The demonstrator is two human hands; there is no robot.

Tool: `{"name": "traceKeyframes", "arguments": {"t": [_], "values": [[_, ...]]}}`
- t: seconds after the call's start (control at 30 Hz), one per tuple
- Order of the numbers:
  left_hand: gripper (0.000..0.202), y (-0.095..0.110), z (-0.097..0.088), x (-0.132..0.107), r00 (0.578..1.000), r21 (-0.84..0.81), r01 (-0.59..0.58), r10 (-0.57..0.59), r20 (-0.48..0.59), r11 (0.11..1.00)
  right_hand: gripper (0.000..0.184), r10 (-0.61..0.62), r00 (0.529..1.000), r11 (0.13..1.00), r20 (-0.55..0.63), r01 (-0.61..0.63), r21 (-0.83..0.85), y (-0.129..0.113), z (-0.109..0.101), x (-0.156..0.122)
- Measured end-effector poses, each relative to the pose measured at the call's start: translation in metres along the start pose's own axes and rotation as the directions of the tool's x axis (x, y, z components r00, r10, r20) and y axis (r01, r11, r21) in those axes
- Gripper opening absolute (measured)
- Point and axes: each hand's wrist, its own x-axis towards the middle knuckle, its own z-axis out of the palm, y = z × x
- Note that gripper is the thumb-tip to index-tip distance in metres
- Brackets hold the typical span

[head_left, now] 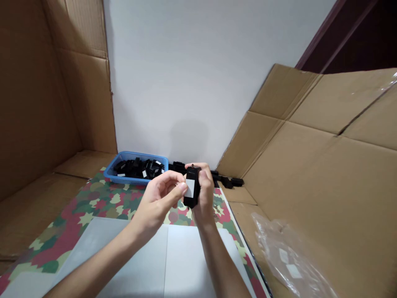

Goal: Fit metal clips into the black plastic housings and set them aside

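My right hand grips a small black rectangular part upright, fingers wrapped round its far side. A white sticker sits on the part's near face. My left hand pinches at that sticker with thumb and forefinger, its other fingers curled. Both hands hover above a table covered with a patterned red, green and cream cloth. Behind them a blue basket holds several more black parts with white stickers.
Loose black parts lie in a row against the white wall right of the basket. A white sheet lies under my forearms. Cardboard panels stand to the left and right. A clear plastic bag lies at the lower right.
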Motion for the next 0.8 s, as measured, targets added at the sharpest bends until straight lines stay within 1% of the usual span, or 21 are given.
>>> {"name": "traceKeyframes", "arguments": {"t": [0.2, 0.3, 0.4, 0.53, 0.57, 0.67, 0.73, 0.8], "values": [[0.024, 0.001, 0.003, 0.0, 0.999, 0.072, -0.029, 0.032, -0.042, 0.997, 0.028, 0.013, 1.0, 1.0, -0.002, -0.013, 0.008, 0.0, 0.001, 0.001], [0.021, 0.0, 0.005, -0.002, 0.993, 0.17, -0.071, 0.086, -0.085, 0.983, 0.027, 0.001, 1.0, 1.0, -0.013, -0.001, 0.003, 0.0, 0.001, 0.001], [0.016, -0.003, 0.007, -0.004, 0.976, 0.291, -0.13, 0.174, -0.129, 0.948, 0.027, 0.0, 1.0, 1.0, -0.017, 0.0, 0.005, 0.001, 0.001, 0.002], [0.013, -0.009, 0.004, -0.001, 0.923, 0.441, -0.238, 0.343, -0.176, 0.865, 0.028, 0.055, 0.998, 0.997, 0.01, -0.055, 0.044, 0.004, 0.0, 0.003], [0.013, -0.009, 0.002, 0.001, 0.917, 0.45, -0.251, 0.36, -0.175, 0.857, 0.028, 0.066, 0.998, 0.997, 0.023, -0.067, 0.043, 0.004, 0.0, 0.003], [0.013, -0.01, -0.003, 0.006, 0.923, 0.443, -0.259, 0.355, -0.148, 0.859, 0.026, 0.059, 0.996, 0.998, 0.061, -0.06, 0.016, 0.007, 0.001, 0.003], [0.014, -0.012, -0.005, 0.008, 0.92, 0.452, -0.289, 0.375, -0.112, 0.844, 0.025, 0.048, 0.996, 0.999, 0.082, -0.05, 0.023, 0.009, 0.001, 0.003], [0.014, -0.015, -0.006, 0.01, 0.912, 0.461, -0.336, 0.405, -0.057, 0.821, 0.024, 0.046, 0.997, 0.997, 0.07, -0.049, 0.051, 0.01, 0.002, 0.002]]}}
